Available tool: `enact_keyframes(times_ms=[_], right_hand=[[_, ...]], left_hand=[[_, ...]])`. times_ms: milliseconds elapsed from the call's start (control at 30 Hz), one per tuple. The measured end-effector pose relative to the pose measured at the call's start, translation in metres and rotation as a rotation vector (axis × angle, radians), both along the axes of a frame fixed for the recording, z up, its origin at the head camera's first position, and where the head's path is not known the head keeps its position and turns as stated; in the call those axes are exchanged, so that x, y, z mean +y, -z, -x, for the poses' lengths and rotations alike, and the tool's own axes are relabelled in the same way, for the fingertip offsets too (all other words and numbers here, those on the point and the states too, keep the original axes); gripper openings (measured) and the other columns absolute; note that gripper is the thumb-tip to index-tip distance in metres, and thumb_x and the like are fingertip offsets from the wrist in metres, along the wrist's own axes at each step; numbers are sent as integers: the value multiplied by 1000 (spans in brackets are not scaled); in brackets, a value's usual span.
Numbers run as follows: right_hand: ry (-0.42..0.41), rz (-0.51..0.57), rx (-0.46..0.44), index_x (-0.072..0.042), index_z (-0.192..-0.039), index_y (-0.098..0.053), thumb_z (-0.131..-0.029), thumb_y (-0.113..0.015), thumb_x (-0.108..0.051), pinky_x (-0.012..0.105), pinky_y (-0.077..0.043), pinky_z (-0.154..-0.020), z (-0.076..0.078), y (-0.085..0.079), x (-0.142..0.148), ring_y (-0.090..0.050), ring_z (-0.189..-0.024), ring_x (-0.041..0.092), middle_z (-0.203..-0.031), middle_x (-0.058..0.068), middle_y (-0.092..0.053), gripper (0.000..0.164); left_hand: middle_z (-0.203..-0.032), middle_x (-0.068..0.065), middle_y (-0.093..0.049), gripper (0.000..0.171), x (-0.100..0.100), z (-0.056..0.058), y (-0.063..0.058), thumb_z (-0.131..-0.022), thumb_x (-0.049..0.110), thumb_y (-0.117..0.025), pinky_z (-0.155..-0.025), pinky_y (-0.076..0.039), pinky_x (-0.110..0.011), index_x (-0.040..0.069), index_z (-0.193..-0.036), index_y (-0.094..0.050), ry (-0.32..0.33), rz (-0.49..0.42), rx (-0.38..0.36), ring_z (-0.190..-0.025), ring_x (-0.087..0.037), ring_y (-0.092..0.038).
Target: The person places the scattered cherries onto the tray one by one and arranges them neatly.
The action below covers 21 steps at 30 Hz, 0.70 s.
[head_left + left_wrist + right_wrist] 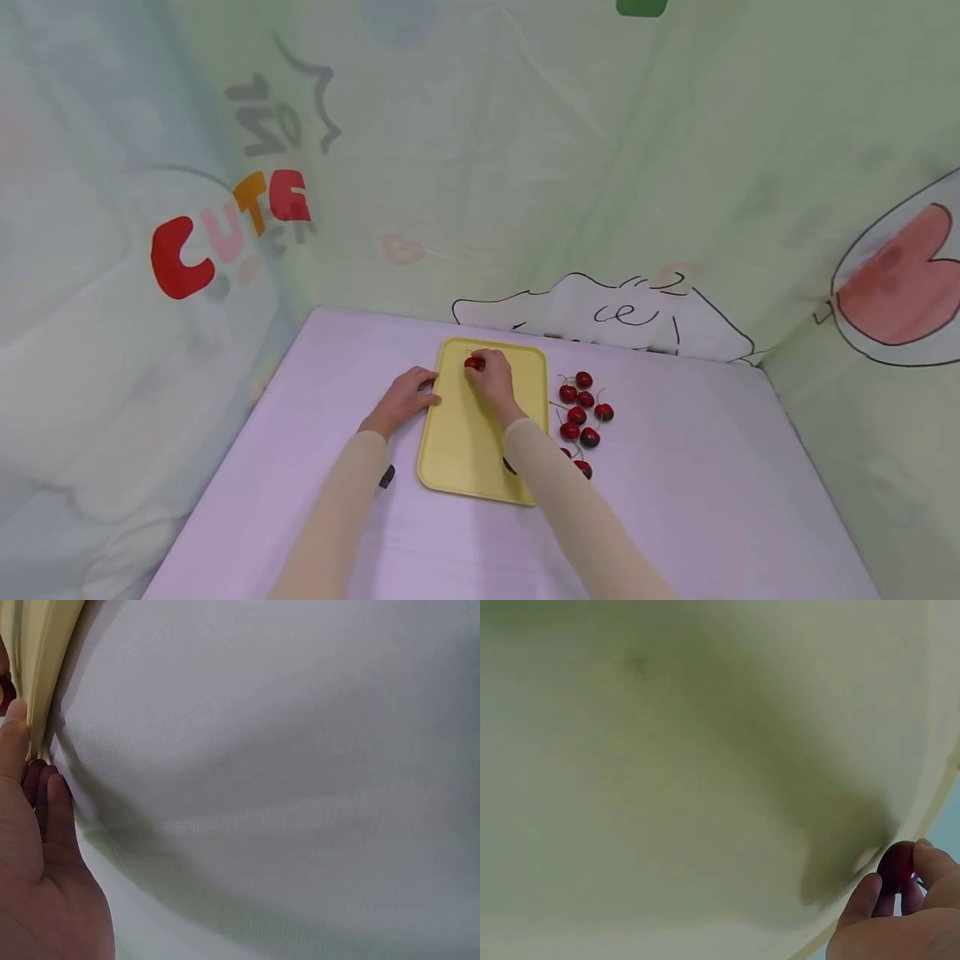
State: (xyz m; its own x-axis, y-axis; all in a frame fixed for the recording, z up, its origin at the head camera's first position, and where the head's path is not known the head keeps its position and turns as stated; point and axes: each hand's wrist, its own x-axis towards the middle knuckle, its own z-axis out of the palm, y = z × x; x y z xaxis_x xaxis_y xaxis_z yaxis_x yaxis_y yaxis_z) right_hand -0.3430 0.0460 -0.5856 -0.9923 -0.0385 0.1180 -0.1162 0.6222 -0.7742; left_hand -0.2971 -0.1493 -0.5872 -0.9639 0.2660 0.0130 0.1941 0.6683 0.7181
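A yellow rectangular tray (465, 454) lies on the table. Between the thumb and fingers of my right hand (493, 383) is a dark red cherry (472, 363), pinched over the far part of the tray; the right wrist view shows this cherry (896, 862) close up, with a bit of stem. My left hand (407, 397) holds the tray's left edge. In the left wrist view its thumb lies against the rim (46, 667) and its other fingers reach around the edge. To the right of the tray lies a group of several cherries (576, 416) with stems.
A pale lilac cloth covers the table (690, 483). Printed curtains (465, 167) hang behind and at both sides. My right sleeve (577, 508) crosses the tray's near right corner and partly hides the nearest cherries.
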Motion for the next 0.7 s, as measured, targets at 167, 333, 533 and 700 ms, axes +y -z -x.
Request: enact_keyframes(times_ms=[167,333,533,700], right_hand=[[-12,-38,31,-2,-114,-68,-88,-74,-13,38,-51,-93,6,11,-3,-57,-102,28,-110,15,-59,29],[4,-17,16,0,-113,-67,-89,-73,-11,42,-51,-95,5,4,-11,-56,-103,31,-111,17,-58,28],[14,-47,-32,-2,-117,-65,-91,-70,-13,40,-49,-98,4,0,-19,-54,-107,29,-115,15,-58,29],[3,-42,-27,-1,-116,-64,-90,-71,-13,41,-49,-98,5,1,-19,-54,-105,29,-113,15,-58,30]], left_hand=[[-127,-9,-59,51,1,3,5,-89,22,-73,-105,-45,-36,3,-134,-58,-6,24,3,-117,-21,-56],[-127,-9,-59,51,0,3,3,-89,24,-73,-106,-44,-36,3,-133,-58,-10,22,-1,-119,-22,-55],[-126,-10,-59,50,1,2,3,-89,21,-74,-106,-44,-36,2,-133,-58,-10,14,14,-118,-23,-56],[-127,-11,-59,51,1,1,1,-89,21,-73,-106,-44,-37,2,-133,-57,-5,21,12,-119,-24,-56]])
